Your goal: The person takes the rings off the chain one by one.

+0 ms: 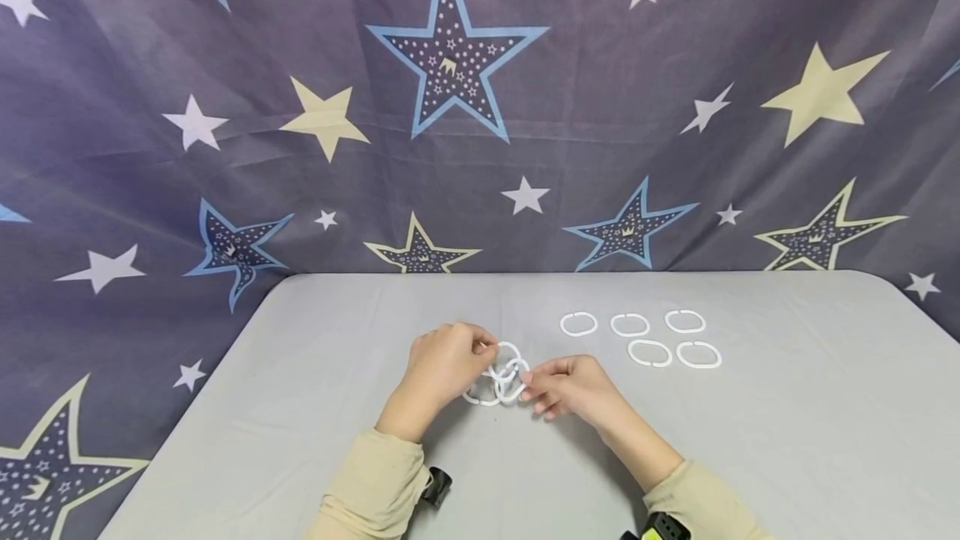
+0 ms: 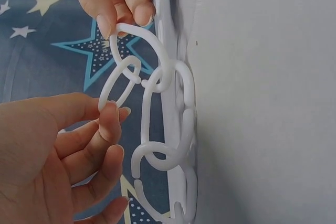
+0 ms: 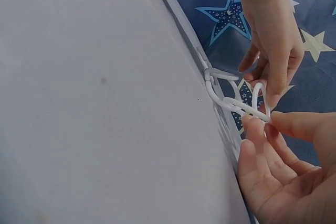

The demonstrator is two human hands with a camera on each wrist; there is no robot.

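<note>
White oval plastic links, joined in a short chain, lie between the two hands. The left hand pinches one link between thumb and forefinger. By its end, the right hand pinches another link, whose small gap faces the left hand's link; the two links cross there. From the right hand's link a further link hangs, with more chain below it. In the right wrist view, the right hand is at the near side and the left hand beyond.
Several loose white links lie on the grey table to the right of the hands, among them one at the left and one at the lower right. A dark cloth with stars hangs behind the table's back edge.
</note>
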